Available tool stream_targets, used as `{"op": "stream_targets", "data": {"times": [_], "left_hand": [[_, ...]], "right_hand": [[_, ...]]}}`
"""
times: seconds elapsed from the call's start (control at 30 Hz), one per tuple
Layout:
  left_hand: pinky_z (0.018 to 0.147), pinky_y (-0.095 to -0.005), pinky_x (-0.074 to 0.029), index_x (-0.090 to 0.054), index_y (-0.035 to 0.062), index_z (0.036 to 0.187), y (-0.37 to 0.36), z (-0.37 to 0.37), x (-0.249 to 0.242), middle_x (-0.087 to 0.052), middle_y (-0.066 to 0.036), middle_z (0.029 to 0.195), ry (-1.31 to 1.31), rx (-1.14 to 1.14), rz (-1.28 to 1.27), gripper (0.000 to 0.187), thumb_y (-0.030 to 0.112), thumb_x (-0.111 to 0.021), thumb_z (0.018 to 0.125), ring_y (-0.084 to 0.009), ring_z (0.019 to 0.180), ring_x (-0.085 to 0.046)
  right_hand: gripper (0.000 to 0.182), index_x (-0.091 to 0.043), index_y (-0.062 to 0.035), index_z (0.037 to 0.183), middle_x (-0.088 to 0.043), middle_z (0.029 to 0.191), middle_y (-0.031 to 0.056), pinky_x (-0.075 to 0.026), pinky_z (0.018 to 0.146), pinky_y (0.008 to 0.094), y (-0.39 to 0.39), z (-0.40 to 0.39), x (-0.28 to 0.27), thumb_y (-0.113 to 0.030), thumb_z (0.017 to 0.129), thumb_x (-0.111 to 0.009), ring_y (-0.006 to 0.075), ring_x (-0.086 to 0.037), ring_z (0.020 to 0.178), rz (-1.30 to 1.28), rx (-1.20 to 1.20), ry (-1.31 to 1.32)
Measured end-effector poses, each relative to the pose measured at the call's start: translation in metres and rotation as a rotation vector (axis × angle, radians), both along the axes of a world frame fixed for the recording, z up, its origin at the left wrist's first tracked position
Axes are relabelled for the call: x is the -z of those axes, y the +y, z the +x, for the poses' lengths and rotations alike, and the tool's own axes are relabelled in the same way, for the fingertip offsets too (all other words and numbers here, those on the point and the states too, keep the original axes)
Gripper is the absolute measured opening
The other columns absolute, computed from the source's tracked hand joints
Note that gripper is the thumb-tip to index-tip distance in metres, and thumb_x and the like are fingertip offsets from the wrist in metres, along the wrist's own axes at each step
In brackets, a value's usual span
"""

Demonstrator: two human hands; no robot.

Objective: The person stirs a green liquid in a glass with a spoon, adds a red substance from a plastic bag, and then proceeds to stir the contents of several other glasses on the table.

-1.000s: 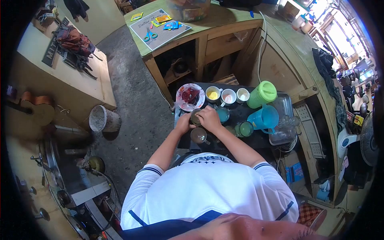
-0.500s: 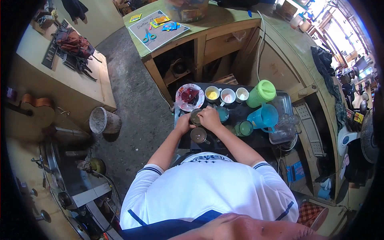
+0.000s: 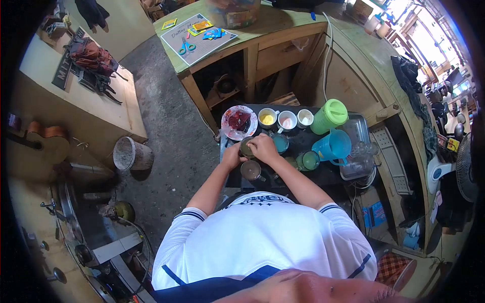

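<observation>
On the low black table [image 3: 235,180], my left hand [image 3: 233,155] is wrapped against the left side of a glass with dark greenish contents [image 3: 246,147]. My right hand [image 3: 262,147] is closed over the right side of its rim; whether it pinches something small is hidden. Just below them stands a glass mug with brownish contents [image 3: 250,170]. A floral plate with dark red pieces [image 3: 239,122] lies above my hands. To its right are three white cups, holding yellow [image 3: 267,118], pinkish [image 3: 287,121] and whitish [image 3: 304,118] contents. A bluish-green glass [image 3: 280,143] is beside my right hand.
A green glass [image 3: 309,160], a blue jug [image 3: 334,146], a lidded green pitcher [image 3: 331,116] and a clear tray with glasses [image 3: 356,164] stand to the right. Scissors [image 3: 186,47] and sachets lie on the green counter [image 3: 285,20]. A bucket [image 3: 132,153] stands on the floor.
Both hands stay at the same glass. My right hand's fingers have shifted very slightly at the rim, and the camera view has moved a little.
</observation>
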State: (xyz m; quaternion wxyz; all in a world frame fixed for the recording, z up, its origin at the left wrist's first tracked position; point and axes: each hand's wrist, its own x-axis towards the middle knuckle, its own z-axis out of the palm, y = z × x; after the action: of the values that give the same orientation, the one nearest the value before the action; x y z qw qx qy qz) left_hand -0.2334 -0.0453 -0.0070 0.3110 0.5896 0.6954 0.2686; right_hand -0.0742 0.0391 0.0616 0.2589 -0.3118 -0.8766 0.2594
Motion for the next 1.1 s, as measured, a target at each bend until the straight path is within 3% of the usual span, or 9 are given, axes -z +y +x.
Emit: {"op": "stream_targets", "data": {"times": [0.1, 0.2, 0.53, 0.6, 0.7, 0.83, 0.93, 1.03, 1.1], "left_hand": [[0.08, -0.0436, -0.05, -0.057, 0.0167, 0.123, 0.0, -0.001, 0.002, -0.066, -0.015, 0.107, -0.042, 0.008, 0.011, 0.073, 0.019, -0.086, 0.056, -0.0371, 0.095, -0.063], [0.079, -0.0431, -0.05, -0.057, 0.0166, 0.123, 0.0, -0.001, 0.002, -0.066, -0.014, 0.107, -0.023, 0.01, 0.006, 0.073, 0.018, -0.086, 0.056, -0.0366, 0.095, -0.063], [0.078, -0.0422, -0.05, -0.057, 0.0153, 0.122, -0.001, 0.001, 0.001, -0.066, -0.014, 0.106, -0.053, 0.001, -0.006, 0.07, 0.016, -0.086, 0.058, -0.036, 0.092, -0.064], [0.078, -0.0425, -0.05, -0.057, 0.0157, 0.122, -0.001, 0.0, 0.0, -0.066, -0.015, 0.108, -0.123, 0.015, 0.0, 0.071, 0.017, -0.086, 0.058, -0.0364, 0.092, -0.064], [0.078, -0.0427, -0.05, -0.057, 0.0157, 0.122, 0.0, -0.001, 0.005, -0.065, -0.015, 0.109, -0.03, 0.017, 0.034, 0.071, 0.019, -0.087, 0.058, -0.0369, 0.094, -0.063], [0.079, -0.0431, -0.05, -0.057, 0.0155, 0.122, 0.0, -0.001, 0.005, -0.065, -0.015, 0.109, -0.025, 0.016, 0.041, 0.071, 0.02, -0.087, 0.057, -0.0373, 0.096, -0.062], [0.08, -0.0434, -0.05, -0.056, 0.0158, 0.122, -0.001, -0.001, 0.004, -0.065, -0.015, 0.11, -0.025, 0.002, -0.017, 0.071, 0.02, -0.086, 0.058, -0.0374, 0.097, -0.062], [0.08, -0.0438, -0.05, -0.056, 0.0166, 0.123, 0.0, -0.001, 0.006, -0.065, -0.015, 0.11, -0.018, 0.006, 0.011, 0.072, 0.02, -0.087, 0.057, -0.0373, 0.097, -0.062], [0.08, -0.0438, -0.05, -0.056, 0.0169, 0.122, 0.0, -0.001, 0.005, -0.065, -0.015, 0.11, 0.0, 0.008, -0.017, 0.072, 0.02, -0.087, 0.057, -0.0371, 0.097, -0.062]], "right_hand": [[0.012, -0.071, -0.0036, 0.075, -0.067, 0.073, 0.0137, -0.05, 0.068, 0.0416, -0.001, 0.0, 0.0, -0.014, 0.072, -0.067, 0.0312, -0.06, 0.071, 0.116, 0.075, -0.028], [0.012, -0.071, -0.0031, 0.075, -0.066, 0.073, 0.0138, -0.049, 0.068, 0.0412, -0.001, 0.0, 0.0, -0.014, 0.072, -0.067, 0.0313, -0.06, 0.072, -0.005, 0.005, -0.032], [0.011, -0.072, -0.0053, 0.077, -0.068, 0.079, 0.0125, -0.05, 0.072, 0.0409, -0.003, 0.0, -0.003, -0.014, 0.073, -0.067, 0.0293, -0.061, 0.077, 0.071, 0.095, -0.039], [0.011, -0.072, -0.0058, 0.077, -0.068, 0.078, 0.0112, -0.05, 0.072, 0.0406, -0.001, 0.0, -0.001, -0.014, 0.073, -0.067, 0.029, -0.061, 0.077, -0.034, -0.026, -0.102], [0.011, -0.073, -0.0062, 0.077, -0.069, 0.079, 0.0111, -0.05, 0.072, 0.0403, -0.002, -0.002, -0.007, -0.014, 0.073, -0.067, 0.029, -0.061, 0.077, 0.079, 0.097, -0.041], [0.011, -0.073, -0.0056, 0.078, -0.068, 0.079, 0.011, -0.05, 0.071, 0.0405, -0.002, -0.003, -0.006, -0.014, 0.073, -0.066, 0.0292, -0.061, 0.076, 0.012, 0.018, -0.144], [0.011, -0.073, -0.0056, 0.077, -0.069, 0.078, 0.0116, -0.05, 0.07, 0.0411, -0.001, -0.004, -0.004, -0.014, 0.073, -0.066, 0.0298, -0.061, 0.075, 0.059, 0.08, 0.04], [0.012, -0.072, -0.0048, 0.077, -0.068, 0.076, 0.0119, -0.05, 0.068, 0.0416, -0.001, -0.005, 0.003, -0.014, 0.073, -0.066, 0.03, -0.061, 0.073, -0.003, 0.063, -0.173], [0.012, -0.073, -0.0056, 0.077, -0.068, 0.076, 0.0126, -0.05, 0.068, 0.0419, 0.001, -0.005, -0.001, -0.015, 0.073, -0.067, 0.0305, -0.061, 0.072, 0.048, 0.066, 0.056]]}}
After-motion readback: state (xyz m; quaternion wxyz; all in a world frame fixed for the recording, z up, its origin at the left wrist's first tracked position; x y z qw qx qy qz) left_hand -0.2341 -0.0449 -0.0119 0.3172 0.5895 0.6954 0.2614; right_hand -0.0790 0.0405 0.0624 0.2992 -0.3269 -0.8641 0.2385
